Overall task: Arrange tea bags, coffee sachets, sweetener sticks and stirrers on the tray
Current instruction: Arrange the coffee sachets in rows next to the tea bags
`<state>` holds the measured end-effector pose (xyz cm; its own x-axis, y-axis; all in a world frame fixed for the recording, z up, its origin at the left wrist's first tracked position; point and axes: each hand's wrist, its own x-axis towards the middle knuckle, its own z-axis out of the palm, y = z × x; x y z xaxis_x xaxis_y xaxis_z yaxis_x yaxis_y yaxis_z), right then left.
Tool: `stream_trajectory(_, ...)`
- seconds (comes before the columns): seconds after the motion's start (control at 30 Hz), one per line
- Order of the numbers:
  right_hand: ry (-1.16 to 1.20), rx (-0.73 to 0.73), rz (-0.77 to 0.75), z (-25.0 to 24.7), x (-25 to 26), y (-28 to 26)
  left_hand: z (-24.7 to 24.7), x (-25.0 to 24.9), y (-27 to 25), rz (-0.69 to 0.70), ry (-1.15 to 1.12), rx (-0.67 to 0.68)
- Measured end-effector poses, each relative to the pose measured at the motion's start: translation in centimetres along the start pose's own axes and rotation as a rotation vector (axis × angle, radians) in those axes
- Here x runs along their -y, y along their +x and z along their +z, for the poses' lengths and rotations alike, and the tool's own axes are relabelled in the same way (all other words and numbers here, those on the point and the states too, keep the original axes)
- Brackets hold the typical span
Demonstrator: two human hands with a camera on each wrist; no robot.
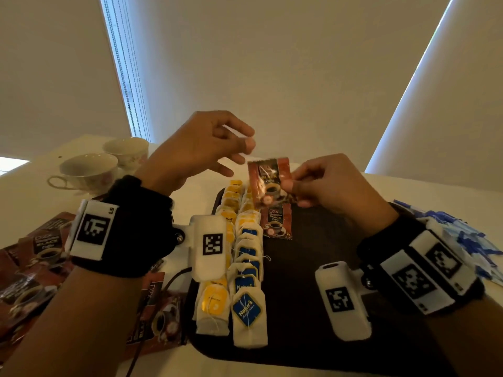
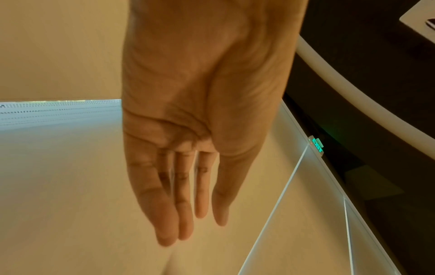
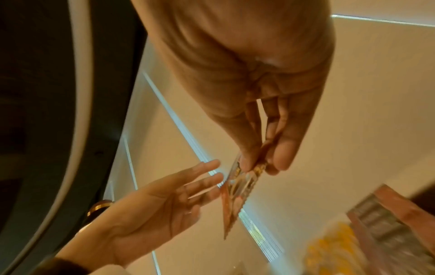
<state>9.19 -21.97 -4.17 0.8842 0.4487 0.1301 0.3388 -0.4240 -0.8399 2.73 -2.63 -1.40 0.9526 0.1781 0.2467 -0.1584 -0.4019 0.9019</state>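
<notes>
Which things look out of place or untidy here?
Several coffee sachets lie scattered on the table left of the tray, overlapping at odd angles, unlike the two neat rows of tea bags. The right hand holds one sachet in the air. Nothing looks spilled or torn.

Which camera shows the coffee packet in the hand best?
The head view: the held coffee sachet faces the camera, pinched by the right hand. The right wrist view shows it edge-on and blurred. The left wrist view misses it.
</notes>
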Motion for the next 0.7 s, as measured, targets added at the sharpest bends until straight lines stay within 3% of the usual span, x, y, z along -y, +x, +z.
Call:
stream_trajectory(0.13,-0.195,0.196,0.351,-1.2,-2.3,0.1,-1.2,-0.2,-0.2,0.003,-0.051,-0.092)
stream_trajectory(0.23,-0.248,0.293,0.508,-1.3,-2.8,0.5,-1.4,-0.3,-0.3,0.008,-0.035,-0.105)
stream_trajectory(0.7,-0.214,0.403,0.721,0.6,-3.3,3.1,-1.2,-0.5,-0.3,0.012,-0.025,-0.065)
